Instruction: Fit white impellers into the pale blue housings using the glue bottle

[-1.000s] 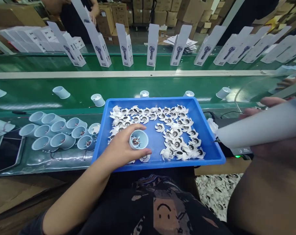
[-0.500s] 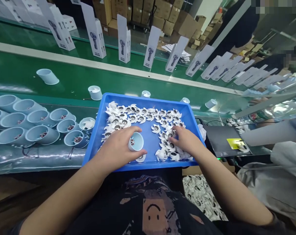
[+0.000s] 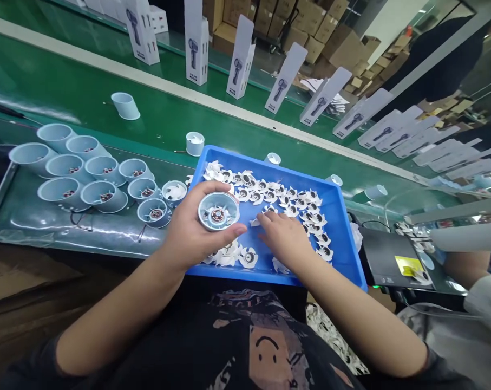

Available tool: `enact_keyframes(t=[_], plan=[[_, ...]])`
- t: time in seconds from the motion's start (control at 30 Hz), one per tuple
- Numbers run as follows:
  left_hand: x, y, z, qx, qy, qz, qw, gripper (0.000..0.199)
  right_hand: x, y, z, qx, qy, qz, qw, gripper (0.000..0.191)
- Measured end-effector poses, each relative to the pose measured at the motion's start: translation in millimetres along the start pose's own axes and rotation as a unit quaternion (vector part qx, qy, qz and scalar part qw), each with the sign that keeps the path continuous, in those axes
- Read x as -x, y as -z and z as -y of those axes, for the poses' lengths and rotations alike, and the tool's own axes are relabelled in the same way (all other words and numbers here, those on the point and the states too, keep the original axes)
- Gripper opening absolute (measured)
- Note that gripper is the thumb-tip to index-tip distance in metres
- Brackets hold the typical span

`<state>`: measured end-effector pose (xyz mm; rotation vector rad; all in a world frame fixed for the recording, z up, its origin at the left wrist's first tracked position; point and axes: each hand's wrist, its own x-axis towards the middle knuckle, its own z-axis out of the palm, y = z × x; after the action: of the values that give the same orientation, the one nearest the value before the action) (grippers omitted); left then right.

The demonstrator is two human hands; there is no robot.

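Note:
A light blue cup-shaped housing point(image 3: 218, 211) is gripped in my left hand point(image 3: 188, 227), its open end facing me and a reddish motor part visible inside. Over the middle of the blue tray point(image 3: 351, 260), my right hand point(image 3: 286, 238) has its fingertips at a white fan blade point(image 3: 255, 221). Many more white fan blades point(image 3: 248, 257) with dark hubs lie around both hands in the tray. Left of the tray stand several light blue housings point(image 3: 105, 196) with motor parts inside; one nearby housing point(image 3: 174, 192) holds a white fan blade.
Upright white boxes point(image 3: 196, 54) line the far side of the green conveyor point(image 3: 159, 103), which carries more blue housings point(image 3: 125, 105). A black device point(image 3: 385, 254) with a yellow label sits right of the tray. A co-worker's arm point(image 3: 466, 271) shows at the right edge.
The view has shifted left. My left hand has turned the housing so its inside shows. My right hand has moved left from the right-hand pile to the middle of the tray.

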<state>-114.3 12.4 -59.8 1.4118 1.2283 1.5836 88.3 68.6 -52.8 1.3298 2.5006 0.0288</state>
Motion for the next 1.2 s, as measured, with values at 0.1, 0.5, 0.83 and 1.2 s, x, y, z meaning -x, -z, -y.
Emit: enact_keyframes(t=[0.1,0.5,0.83,1.2], plan=[[-1,-2.2,3,0.013,-0.005,-0.001,1.0,0.055,10,4,-4,0.009,0.062,0.033,0.998,0.044],[-3,-7.1,4,-0.061,0.025,0.062,0.996,0.056,-8,-8,6,-0.04,0.026,0.056,0.997,0.019],[7,-15.1,-6,-0.173,-0.102,0.154,0.967,0.053,41,32,-27,-0.479,0.077,-0.115,0.867,0.036],[11,-33.6,-20,-0.273,-0.167,0.174,0.931,0.045,51,9,-8,-0.669,0.11,-0.181,0.712,0.024]])
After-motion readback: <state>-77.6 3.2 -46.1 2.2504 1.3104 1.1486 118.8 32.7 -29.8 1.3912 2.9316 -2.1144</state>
